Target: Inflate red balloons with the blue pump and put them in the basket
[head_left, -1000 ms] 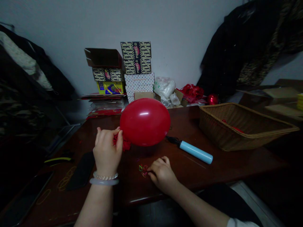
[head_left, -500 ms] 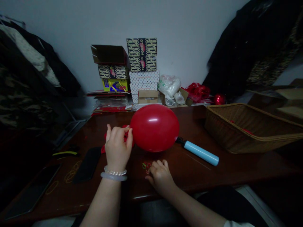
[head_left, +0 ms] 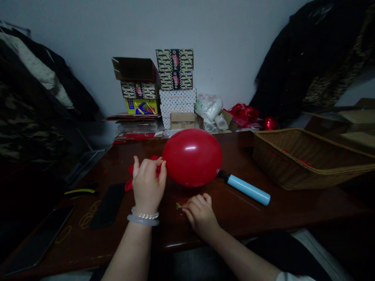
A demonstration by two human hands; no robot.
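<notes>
Left hand [head_left: 149,181] pinches the red balloon [head_left: 192,157], right hand [head_left: 200,214] below it

Your single view is worn on the head, looking forward and slightly down across the counter [head_left: 234,218]. You see both forearms enter from the bottom edge, with the hands at close range near the middle, and the wall [head_left: 228,43] behind the counter fills the top. With one camera, no second view shares any of the scene.
</notes>
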